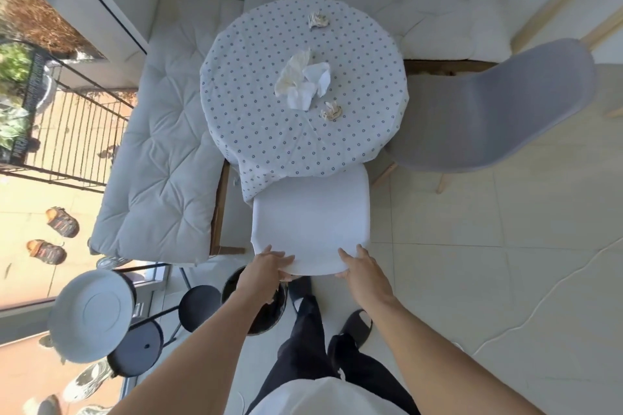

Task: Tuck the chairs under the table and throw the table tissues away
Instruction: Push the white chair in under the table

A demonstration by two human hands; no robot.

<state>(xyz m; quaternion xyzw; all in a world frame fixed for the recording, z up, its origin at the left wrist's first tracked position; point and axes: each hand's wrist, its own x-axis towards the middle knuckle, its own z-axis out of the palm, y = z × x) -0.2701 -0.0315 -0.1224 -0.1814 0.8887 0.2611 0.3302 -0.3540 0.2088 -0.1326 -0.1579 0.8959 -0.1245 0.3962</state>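
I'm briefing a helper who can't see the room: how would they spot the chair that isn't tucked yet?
Find the round table with the dotted cloth. To its right stands the grey chair, angled, its seat clear of the tabletop. The white chair, by contrast, sits partly under the cloth, gripped by both hands.

a cushioned white bench (161, 145) wraps the corner, one run along the window side and another against the back wall. by the glass stand dark round stools (199, 307), a white round tray (91, 315) and a black bin (266, 310). outside, two brown sandals (62, 221) lie on the paving near a black metal railing (77, 131).
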